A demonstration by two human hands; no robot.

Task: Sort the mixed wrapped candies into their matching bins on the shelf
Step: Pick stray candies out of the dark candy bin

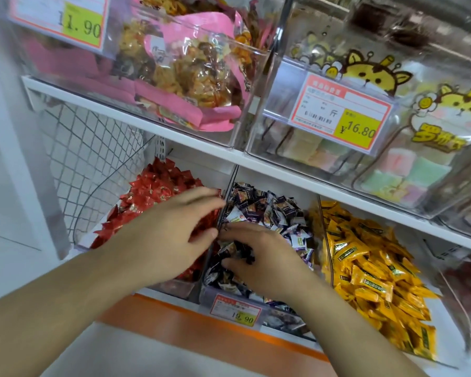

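- Up top, the white shelf (191, 142) carries two clear bins: one holds pink snack bags (191, 77) behind a tag reading "1.90", the other holds pastel sweets in bags printed with a yellow cartoon animal (370, 74), behind a price tag (340, 112) reading "¥16.80".
- Below it, three clear bins sit side by side: red candies (158, 189) on the left, dark purple-and-white candies (267, 208) in the middle, yellow candies (365, 262) on the right.
- Wrappers lie heaped at all angles, so no single long axis shows; their print is too small to read.
- Left hand (169, 235) hovers over the red bin at the divider (223, 210), fingers stretched toward the middle bin and blurred; its grip looks loose, with nothing seen in it.
- Right hand (259, 259) rests in the purple bin, its grip curled around dark purple wrappers.
- Front tag on the middle bin (235, 312) reads "19.90".
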